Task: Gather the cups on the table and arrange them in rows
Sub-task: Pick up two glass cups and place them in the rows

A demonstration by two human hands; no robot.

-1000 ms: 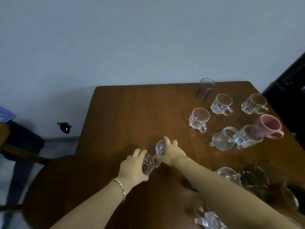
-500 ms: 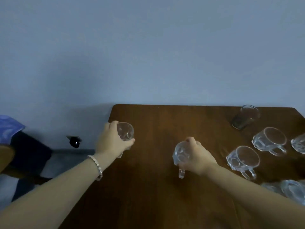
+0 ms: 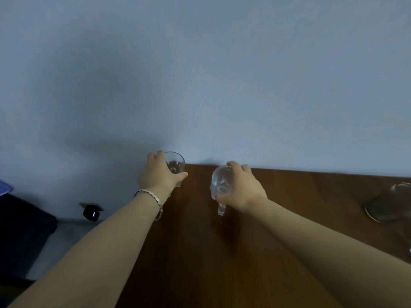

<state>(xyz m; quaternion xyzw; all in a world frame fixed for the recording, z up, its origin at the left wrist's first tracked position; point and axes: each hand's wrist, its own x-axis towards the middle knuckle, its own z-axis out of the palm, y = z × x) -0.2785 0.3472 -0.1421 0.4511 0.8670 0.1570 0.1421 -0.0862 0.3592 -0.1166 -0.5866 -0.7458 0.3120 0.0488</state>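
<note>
My left hand (image 3: 159, 175) grips a clear glass cup (image 3: 176, 164) at the far left corner of the brown wooden table (image 3: 300, 192). A second clear glass cup (image 3: 219, 182) is held by my right hand (image 3: 241, 188) a short way to the right, near the table's far edge, tilted with its handle pointing down toward me. Whether either cup touches the tabletop I cannot tell. A dark ribbed glass (image 3: 391, 202) stands at the right edge of the view.
A pale blue wall (image 3: 200, 74) rises right behind the table's far edge. A small black device (image 3: 90, 212) sits low on the wall to the left. Dark furniture (image 3: 20, 236) fills the lower left beside the table.
Both hands have carried their cups away from me to the table's far edge, the left one to the far left corner. My view has tilted up, so the other cups have left the frame.
</note>
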